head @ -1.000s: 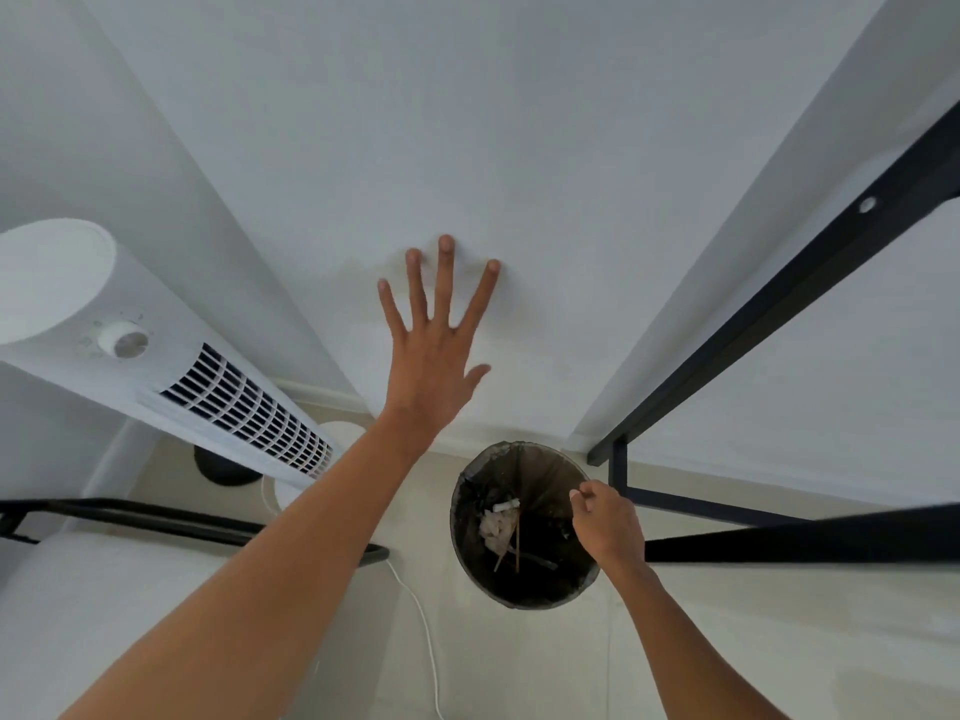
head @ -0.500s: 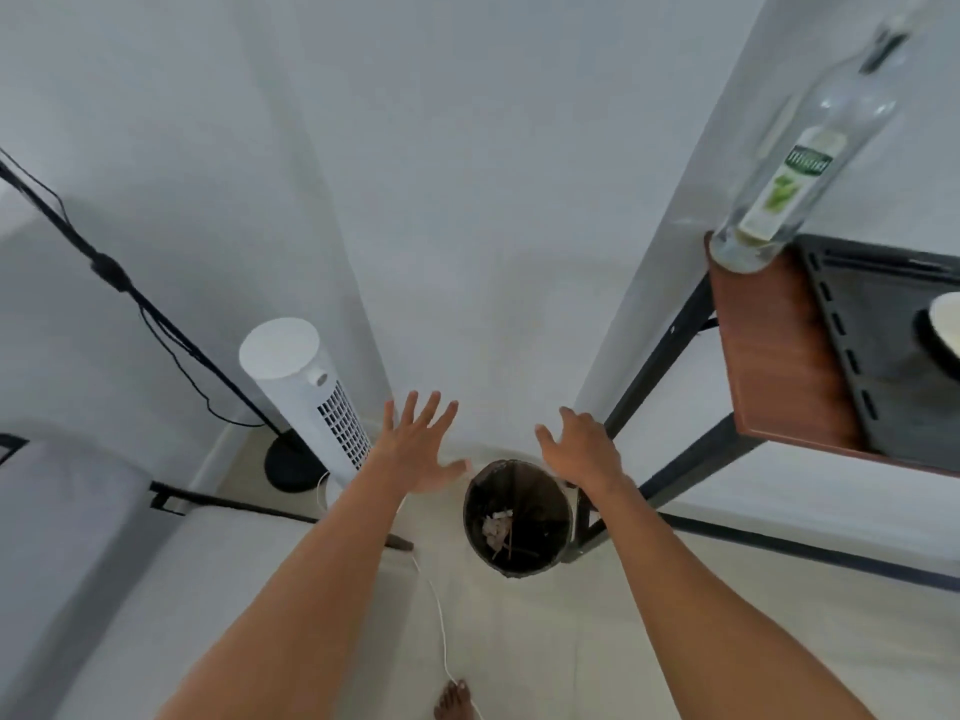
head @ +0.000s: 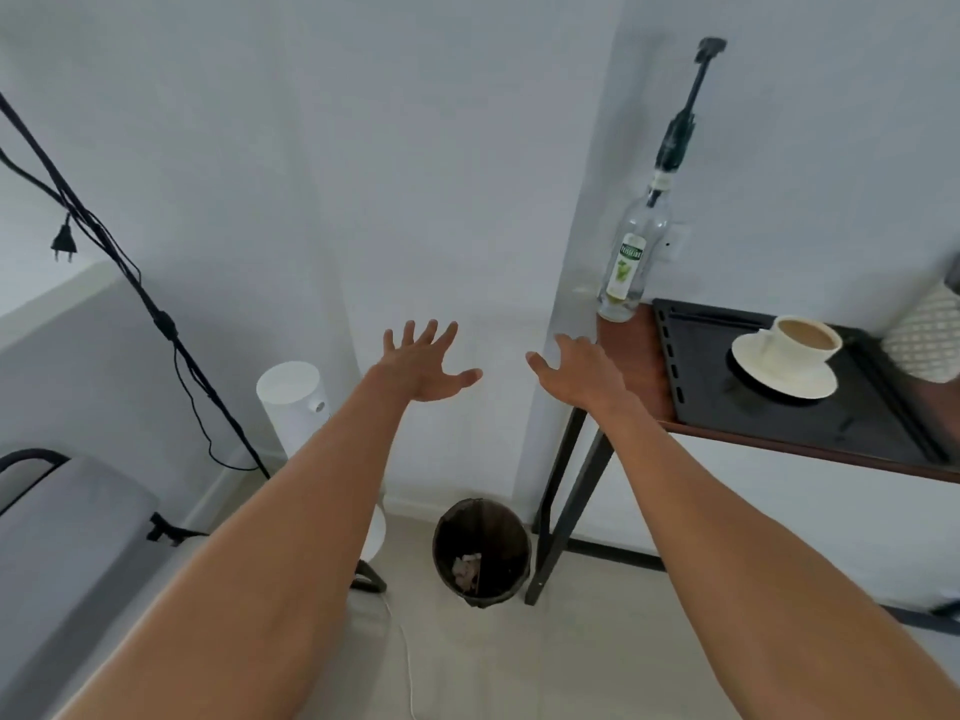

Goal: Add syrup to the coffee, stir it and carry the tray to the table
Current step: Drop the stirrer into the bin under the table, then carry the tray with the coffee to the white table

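Note:
A clear syrup bottle [head: 631, 257] with a green label and a long black pump stands at the back left corner of a wooden shelf [head: 636, 366]. Beside it lies a black tray [head: 779, 407] carrying a cream cup of milky coffee [head: 805, 340] on a saucer [head: 789, 379]. My left hand [head: 423, 366] is raised with spread fingers, holding nothing, left of the shelf. My right hand [head: 582, 371] is open too, just at the shelf's left edge, below the bottle.
A dark waste bin [head: 480, 550] with scraps stands on the floor by the shelf's black leg [head: 566, 501]. A white tower fan [head: 293, 402] and a black stand with cables [head: 130, 283] are at left. A grey cushioned seat [head: 62, 537] fills the lower left. A patterned white object [head: 924, 337] sits at right.
The view has lifted from the bin to the shelf, bringing bottle, tray and cup into sight. My right hand left the bin and opened; both hands rose toward the shelf.

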The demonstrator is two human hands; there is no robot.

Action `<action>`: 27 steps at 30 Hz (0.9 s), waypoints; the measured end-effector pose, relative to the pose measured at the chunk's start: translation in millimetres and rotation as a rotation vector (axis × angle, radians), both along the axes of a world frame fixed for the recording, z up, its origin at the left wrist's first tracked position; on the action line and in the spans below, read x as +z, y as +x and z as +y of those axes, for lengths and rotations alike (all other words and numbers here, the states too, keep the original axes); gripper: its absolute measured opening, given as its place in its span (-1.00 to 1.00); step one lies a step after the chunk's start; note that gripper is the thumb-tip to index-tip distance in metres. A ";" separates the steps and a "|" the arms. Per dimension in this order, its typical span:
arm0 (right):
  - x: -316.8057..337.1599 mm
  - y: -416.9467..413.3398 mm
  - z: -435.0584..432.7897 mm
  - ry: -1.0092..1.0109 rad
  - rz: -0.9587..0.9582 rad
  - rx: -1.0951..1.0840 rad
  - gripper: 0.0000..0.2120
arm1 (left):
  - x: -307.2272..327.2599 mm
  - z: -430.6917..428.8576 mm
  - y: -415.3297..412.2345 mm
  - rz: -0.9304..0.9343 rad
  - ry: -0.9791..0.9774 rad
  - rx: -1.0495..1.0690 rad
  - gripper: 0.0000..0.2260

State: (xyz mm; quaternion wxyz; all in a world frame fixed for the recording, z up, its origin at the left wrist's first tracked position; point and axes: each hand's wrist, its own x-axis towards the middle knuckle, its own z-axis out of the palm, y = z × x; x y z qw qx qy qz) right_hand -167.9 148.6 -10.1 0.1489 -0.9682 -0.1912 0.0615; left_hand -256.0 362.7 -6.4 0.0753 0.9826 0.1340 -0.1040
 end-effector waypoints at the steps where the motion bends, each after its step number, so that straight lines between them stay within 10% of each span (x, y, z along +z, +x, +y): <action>1: 6.4 -3.7 -12.3 0.009 -0.010 -0.008 -0.29 | 7.5 -11.7 -0.1 -0.014 0.005 -0.008 -0.17; 27: 60.0 93.1 -290.5 0.069 -0.211 -0.254 -0.35 | 52.6 -265.1 143.3 -0.102 -0.042 -0.247 -0.19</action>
